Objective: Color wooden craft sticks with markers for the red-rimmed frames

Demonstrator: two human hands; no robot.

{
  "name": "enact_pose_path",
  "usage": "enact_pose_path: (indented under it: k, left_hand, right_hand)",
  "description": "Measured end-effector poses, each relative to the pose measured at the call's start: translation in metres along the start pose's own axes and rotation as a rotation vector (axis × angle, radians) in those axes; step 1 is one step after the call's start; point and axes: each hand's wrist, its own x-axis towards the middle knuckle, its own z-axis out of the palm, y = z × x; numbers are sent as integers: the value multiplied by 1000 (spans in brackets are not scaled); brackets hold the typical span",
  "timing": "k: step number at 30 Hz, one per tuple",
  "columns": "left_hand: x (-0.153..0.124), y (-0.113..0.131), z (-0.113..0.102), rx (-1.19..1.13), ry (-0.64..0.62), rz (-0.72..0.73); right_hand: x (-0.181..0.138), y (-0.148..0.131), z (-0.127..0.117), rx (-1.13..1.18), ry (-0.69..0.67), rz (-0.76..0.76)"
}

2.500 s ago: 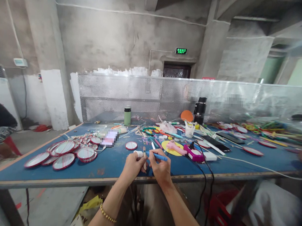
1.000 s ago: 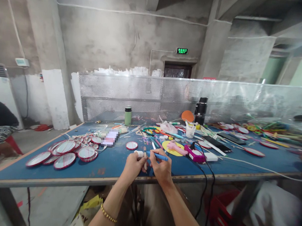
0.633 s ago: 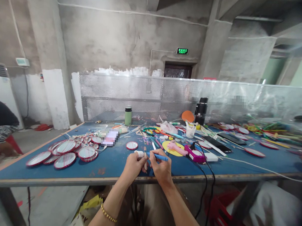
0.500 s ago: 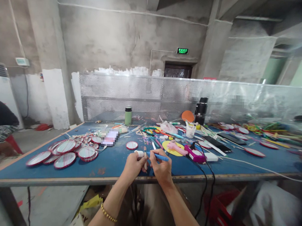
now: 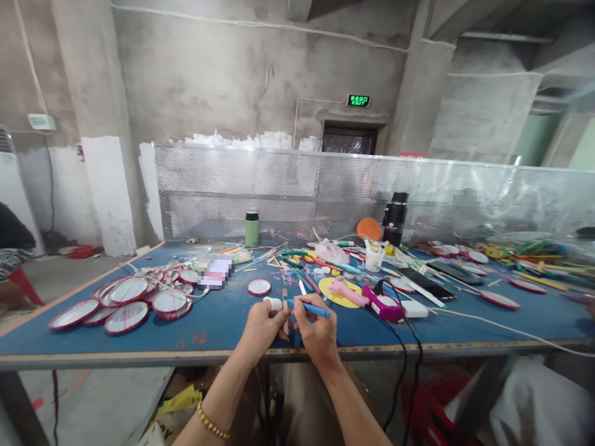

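Observation:
Close to the table's front edge, my left hand (image 5: 266, 323) is closed on a flat wooden stick (image 5: 285, 303), which stands nearly upright between thumb and fingers. A white covering wraps one finger of that hand. My right hand (image 5: 318, 330) is closed round a blue marker pen (image 5: 315, 308), its tip pointing left and meeting the stick or lying very close to it. Just beyond my hands lies a small round red-rimmed disc (image 5: 259, 287). A yellow disc (image 5: 342, 291) with a pink object (image 5: 348, 290) on it sits to the right.
Stacked red-rimmed discs (image 5: 129, 290) and a phone (image 5: 216, 272) lie left. A green bottle (image 5: 252, 230) and black flask (image 5: 395, 219) stand at the back by a perforated metal screen (image 5: 239, 194). Right are a purple device (image 5: 386, 306), black cables and a white cord. A person sits far left.
The whole view has shifted very slightly. Both hands keep almost the same pose, with the pen still at the stick.

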Motion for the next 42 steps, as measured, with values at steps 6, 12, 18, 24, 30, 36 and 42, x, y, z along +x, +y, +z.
enact_pose_path:
  k: [6,12,18,24,30,36,42]
  left_hand:
    - [1,-2,-1,17,-7,14]
    - [0,-1,-1,44,-12,28]
    - [2,-5,-1,48,-9,16]
    - [2,-7,-1,61,1,16]
    - [1,-4,-1,64,-5,20]
    - [1,-3,-1,57,7,15]
    - [0,-1,0,38,2,7]
  right_hand:
    - [0,1,1,0,-24,-7]
    - [0,1,1,-7,-42,-24]
    - [1,1,0,-31,-35,-37]
    - [1,1,1,-42,-27,-36]
    - [1,2,1,-41,-5,-7]
    - [0,5,1,-56,12,-8]
    - [-1,4,1,-48,26,-12]
